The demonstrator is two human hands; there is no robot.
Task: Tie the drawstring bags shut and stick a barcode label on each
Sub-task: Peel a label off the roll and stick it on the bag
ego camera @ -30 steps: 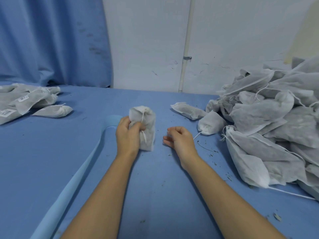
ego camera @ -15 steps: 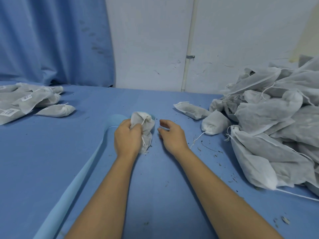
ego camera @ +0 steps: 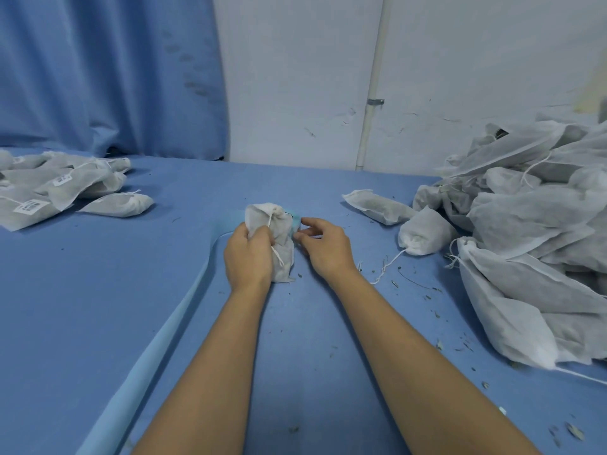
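- Both my forearms reach forward over the blue desk [ego camera: 98, 290], bare from the near edge up, and converge about midway between its left and right edges.
- My left hand [ego camera: 248, 257] has its back to the camera and its knuckles up. Its fingers are curled round the left side of a white drawstring bag [ego camera: 279, 231], so this grip is clenched on the bag.
- The bag stands upright on the desk, neck gathered at the top. Its white cord [ego camera: 277, 256] hangs down the front past my left fingertips.
- My right hand [ego camera: 328, 247] sits just beside the bag on its right. The fingers are loosely bent, the forefinger reaches ahead and the thumb tip is at the bag's side. I cannot tell whether this grip pinches anything.
- A pale-blue strip [ego camera: 157, 349] runs from the near edge up to the bag.
- A heap of white bags [ego camera: 542, 224] is piled along the right edge. Two loose bags [ego camera: 423, 236] lie between it and my right hand.
- Flat bags [ego camera: 82, 185] lie by the left edge, and one carries a barcode label [ego camera: 29, 206].
- Dark crumbs [ego camera: 410, 284] are scattered near the right heap.
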